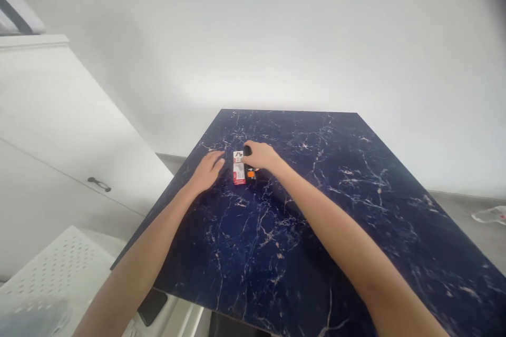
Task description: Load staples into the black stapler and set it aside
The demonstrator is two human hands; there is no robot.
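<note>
Person at a dark blue, white-veined table [276, 274], both bare arms reaching forward over it.

Left hand [207, 171]: holds nothing. Fingers loosely extended, thumb held away from them. Fingertips point toward a white-and-red box [239, 171], which lies just beyond them to their right, near but apart.

Right hand [261, 156]: comes in from the other side, over a black item [251, 175] with an orange patch. Forefinger and thumb stand apart, curved about the item's far part, its dark surface showing between them. Cannot tell whether they pinch it firmly or only rest on it; the remaining fingers are mostly hidden behind the hand.

The black item lies beneath the right fingers, its near end toward the person. The white-and-red box lies alongside, to the left of the right thumb, so between the two hands; its red end is nearer the person. Whether the right thumb touches the white-and-red box is unclear.

Well left of the left fingers: a white cabinet [59, 116] with a dark handle [99, 184]. Far to the right of the right fingers, past the table's edge: a clear plastic object [489, 215].
</note>
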